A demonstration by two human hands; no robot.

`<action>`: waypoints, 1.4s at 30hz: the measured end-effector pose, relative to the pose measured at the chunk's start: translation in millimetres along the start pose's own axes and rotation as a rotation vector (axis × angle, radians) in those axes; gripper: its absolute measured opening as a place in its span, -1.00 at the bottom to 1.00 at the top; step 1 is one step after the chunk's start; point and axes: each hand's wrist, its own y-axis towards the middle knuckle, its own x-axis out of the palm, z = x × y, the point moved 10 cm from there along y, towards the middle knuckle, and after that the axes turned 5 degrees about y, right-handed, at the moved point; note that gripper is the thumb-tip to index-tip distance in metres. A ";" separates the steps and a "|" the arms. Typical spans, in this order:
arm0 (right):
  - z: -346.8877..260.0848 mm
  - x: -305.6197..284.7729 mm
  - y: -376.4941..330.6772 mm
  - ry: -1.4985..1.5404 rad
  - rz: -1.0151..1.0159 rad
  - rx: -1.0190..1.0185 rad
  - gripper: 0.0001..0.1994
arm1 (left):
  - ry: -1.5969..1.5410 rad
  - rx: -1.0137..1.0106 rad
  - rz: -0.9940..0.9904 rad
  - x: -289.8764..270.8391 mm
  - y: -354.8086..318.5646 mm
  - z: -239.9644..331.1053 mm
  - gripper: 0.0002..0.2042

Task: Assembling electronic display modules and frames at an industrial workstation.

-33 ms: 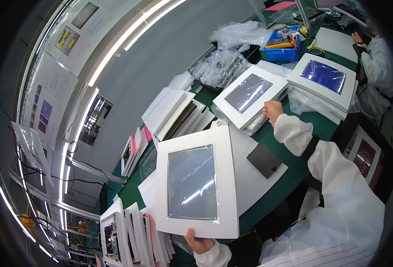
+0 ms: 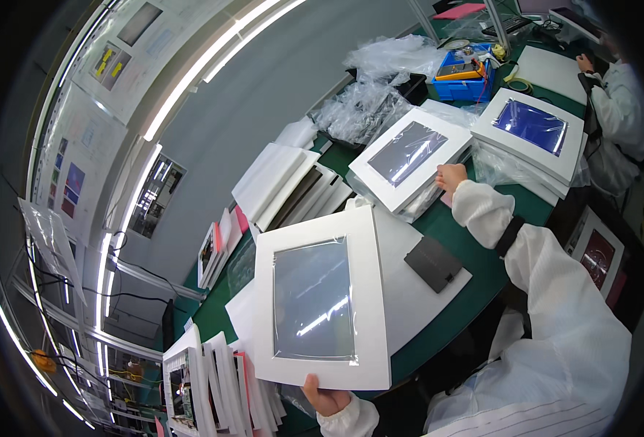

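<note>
White-framed flat panel with a grey film-covered screen [image 2: 315, 298] is standing tilted over the green table [image 2: 475, 280]; my left hand [image 2: 326, 397] is pinching its bottom edge. My right hand [image 2: 449, 176] is resting, fingers curled, on another white-framed panel [image 2: 409, 154] atop a stack.

Green-topped workbench [image 2: 475, 273], pretty crowded. White sheet [image 2: 409, 291] spread near the front edge with a dark grey square pad [image 2: 433, 264] lying on it. Further back, stacks of white-framed display panels [image 2: 409, 156], another stack [image 2: 529, 131] beside that, partly in clear wrap. Crumpled clear plastic bags [image 2: 369, 102] piled toward the far side, blue bin [image 2: 464, 80] with small bits just past them. White panels leaning in rows [image 2: 293, 186] along the left, more upright ones [image 2: 213, 379] at the near corner.
</note>
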 end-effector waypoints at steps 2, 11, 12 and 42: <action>5.1 -5.0 -5.0 -0.051 0.229 0.253 -0.78 | -0.003 0.003 -0.013 -17.5 4.3 4.8 -0.48; -4.4 6.8 6.6 -0.320 0.143 0.256 -0.68 | -0.046 0.003 -0.011 -7.7 13.7 7.2 -0.48; -5.6 13.3 -3.3 -0.280 0.164 0.272 -0.67 | -0.037 0.008 0.017 -9.3 14.2 8.3 -0.48; -21.2 34.8 9.4 -0.567 0.213 0.198 -0.40 | -0.008 0.017 0.020 -51.5 6.5 14.8 -0.56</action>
